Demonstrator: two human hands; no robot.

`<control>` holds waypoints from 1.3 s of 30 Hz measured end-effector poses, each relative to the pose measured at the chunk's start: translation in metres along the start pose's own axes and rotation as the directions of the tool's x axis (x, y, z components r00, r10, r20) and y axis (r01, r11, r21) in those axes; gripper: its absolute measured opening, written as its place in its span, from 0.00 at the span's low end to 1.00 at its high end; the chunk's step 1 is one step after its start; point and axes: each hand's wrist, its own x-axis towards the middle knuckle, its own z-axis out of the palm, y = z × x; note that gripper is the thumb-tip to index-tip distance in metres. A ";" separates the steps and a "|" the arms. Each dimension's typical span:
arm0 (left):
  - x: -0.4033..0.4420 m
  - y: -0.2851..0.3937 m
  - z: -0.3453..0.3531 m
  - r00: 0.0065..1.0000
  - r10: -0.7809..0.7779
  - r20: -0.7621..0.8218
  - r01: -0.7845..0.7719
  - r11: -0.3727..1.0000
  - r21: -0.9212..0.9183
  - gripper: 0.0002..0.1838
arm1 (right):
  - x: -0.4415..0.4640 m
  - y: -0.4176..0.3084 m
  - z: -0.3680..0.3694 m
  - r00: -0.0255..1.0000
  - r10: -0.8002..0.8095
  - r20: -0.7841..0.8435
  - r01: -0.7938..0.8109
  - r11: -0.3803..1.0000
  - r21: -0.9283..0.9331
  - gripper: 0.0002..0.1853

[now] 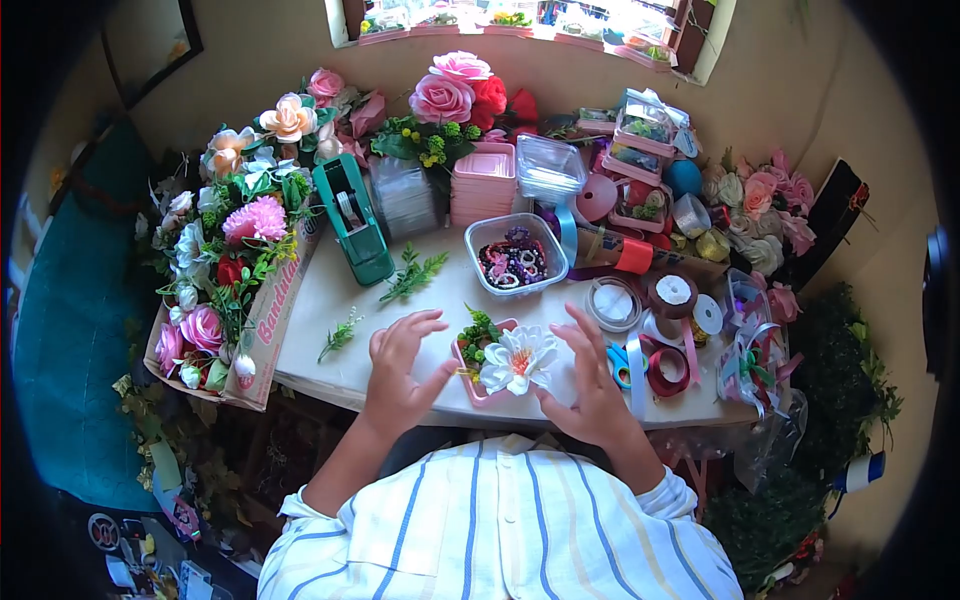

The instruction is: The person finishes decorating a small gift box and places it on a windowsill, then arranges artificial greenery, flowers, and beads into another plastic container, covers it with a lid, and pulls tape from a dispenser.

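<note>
A small pink tray (484, 394) sits on the table near its front edge, between my two hands. In it lie a white artificial flower (519, 360) with an orange centre and a bunch of green leaves (478, 332) with some yellow bits. My left hand (405, 368) is at the tray's left side, fingers apart, the thumb close to the yellow bits; whether it touches them I cannot tell. On the right, my right hand (583, 385) is spread beside the white flower, holding nothing. Loose green sprigs (415, 277) lie beyond my left hand.
A box of artificial flowers (270, 320) fills the left side. Behind stand a green tape dispenser (355, 220), stacked pink trays (483, 185) and a clear tub of beaded items (515, 255). Ribbon rolls (668, 371) and blue-handled scissors (619, 368) lie at right.
</note>
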 end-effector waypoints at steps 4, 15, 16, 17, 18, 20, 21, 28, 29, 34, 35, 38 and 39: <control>-0.006 -0.015 -0.001 0.967 -0.204 0.153 0.204 0.979 0.016 0.27 | -0.012 -0.007 0.007 0.976 0.203 0.073 -0.195 0.976 -0.100 0.51; -0.004 0.012 0.006 0.952 -0.201 0.231 0.198 0.979 0.037 0.30 | -0.005 -0.025 0.031 0.936 0.350 -0.040 -0.349 0.907 -0.234 0.73; -0.005 0.012 0.006 0.951 -0.201 0.233 0.198 0.980 0.037 0.30 | -0.005 -0.024 0.029 0.937 0.348 -0.046 -0.350 0.921 -0.169 0.72; -0.007 0.011 0.005 0.950 -0.214 0.228 0.226 0.974 -0.030 0.27 | -0.006 -0.019 0.029 0.936 0.350 -0.048 -0.353 0.920 -0.170 0.72; -0.008 0.010 0.004 0.948 -0.227 0.223 0.253 0.963 -0.097 0.23 | -0.006 -0.011 0.029 0.945 0.326 0.015 -0.326 0.939 0.109 0.71; -0.014 -0.001 0.005 0.953 -0.253 0.167 0.281 0.945 -0.169 0.18 | -0.005 -0.002 0.016 0.955 0.289 0.065 -0.291 0.878 0.380 0.70; -0.015 -0.006 0.005 0.952 -0.285 0.108 0.303 0.922 -0.241 0.13 | -0.002 -0.002 0.001 0.957 0.226 0.180 -0.269 0.926 0.266 0.70; -0.018 -0.014 0.008 0.949 -0.310 0.063 0.303 0.833 -0.463 0.10 | 0.052 0.021 -0.035 0.845 -0.041 0.534 -0.005 0.996 0.084 0.74; -0.017 -0.013 0.008 0.949 -0.308 0.066 0.303 0.833 -0.463 0.10 | 0.058 0.023 -0.036 0.814 -0.041 0.579 -0.042 0.991 0.129 0.73; -0.009 -0.005 0.006 0.964 -0.245 0.100 0.265 0.890 -0.371 0.14 | 0.072 0.039 -0.043 0.798 -0.091 0.596 0.002 0.989 0.148 0.73; -0.009 -0.007 0.006 0.965 -0.241 0.101 0.262 0.891 -0.371 0.14 | 0.072 0.032 -0.049 0.814 -0.094 0.573 0.004 0.988 0.156 0.68; -0.007 -0.009 0.004 0.969 -0.191 0.159 0.237 0.902 -0.361 0.16 | 0.059 0.021 -0.062 0.851 0.044 0.524 -0.065 0.998 0.021 0.61; -0.004 -0.001 0.000 0.965 -0.188 0.182 0.227 0.948 -0.225 0.18 | 0.053 0.021 -0.060 0.851 0.047 0.523 -0.068 0.998 0.020 0.61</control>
